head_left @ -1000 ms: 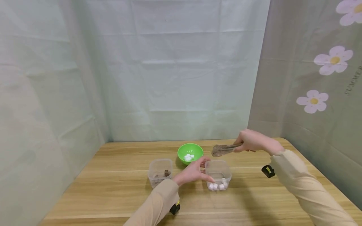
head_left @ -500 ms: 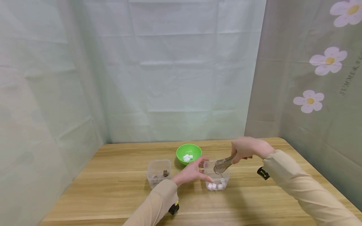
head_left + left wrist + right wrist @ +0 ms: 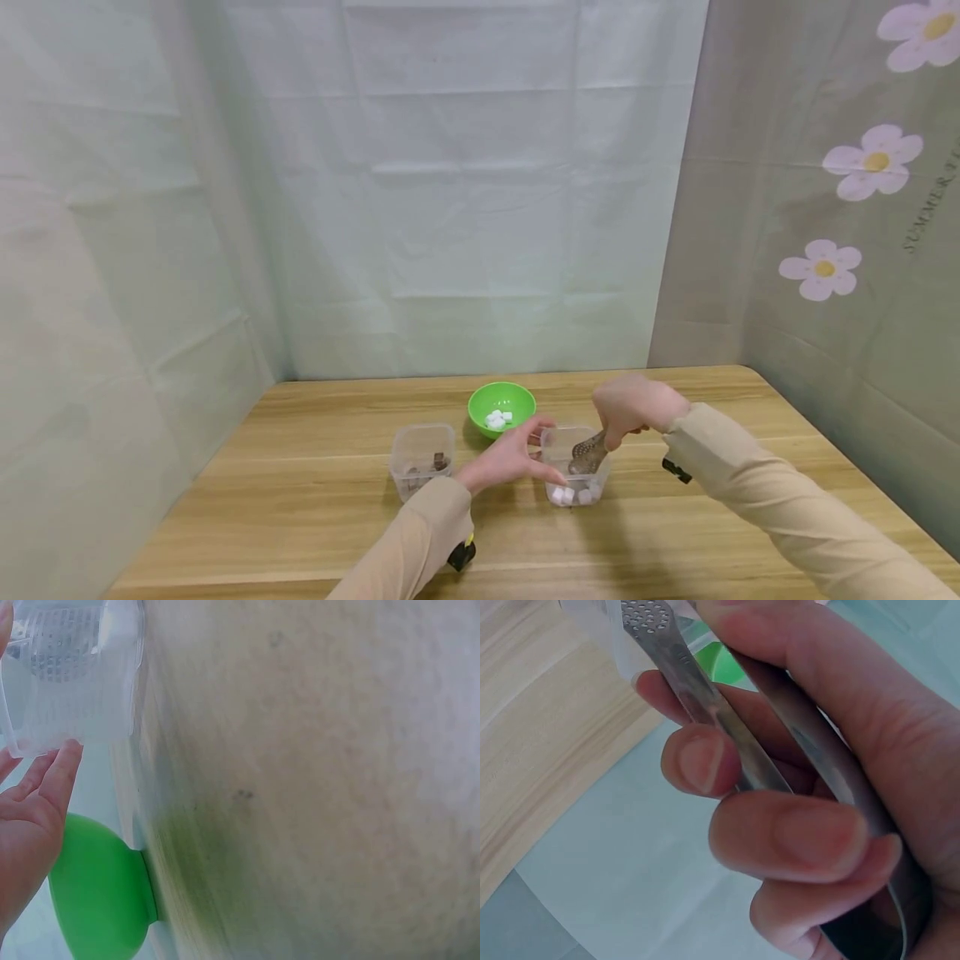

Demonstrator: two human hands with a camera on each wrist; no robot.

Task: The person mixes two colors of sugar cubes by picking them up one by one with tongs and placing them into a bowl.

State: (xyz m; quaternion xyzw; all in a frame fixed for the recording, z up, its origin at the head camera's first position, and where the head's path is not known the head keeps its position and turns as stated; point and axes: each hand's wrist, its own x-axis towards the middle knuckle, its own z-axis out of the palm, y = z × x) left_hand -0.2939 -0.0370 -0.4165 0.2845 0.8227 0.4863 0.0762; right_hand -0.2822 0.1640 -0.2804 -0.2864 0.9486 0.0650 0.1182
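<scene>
My right hand (image 3: 637,406) grips metal tongs (image 3: 589,455) with perforated ends. Those ends reach down inside the right-hand clear plastic container (image 3: 602,468), over several white cubes (image 3: 567,497) lying at its bottom. In the right wrist view the fingers curl round both arms of the tongs (image 3: 757,761), which stand apart. My left hand (image 3: 513,462) holds the same container by its left side, thumb at the front and fingers behind. The left wrist view shows fingertips (image 3: 70,750) against the container wall (image 3: 82,712).
A green bowl (image 3: 522,410) with several white cubes stands just behind the left hand. Left of that hand is another clear container (image 3: 405,454) with brown cubes (image 3: 439,460). Everything stands on a wooden table (image 3: 300,500), with cloth hanging behind and at both sides.
The right hand has moved left and down, bringing the tongs from above and right of the container into it. The left hand stays on the container.
</scene>
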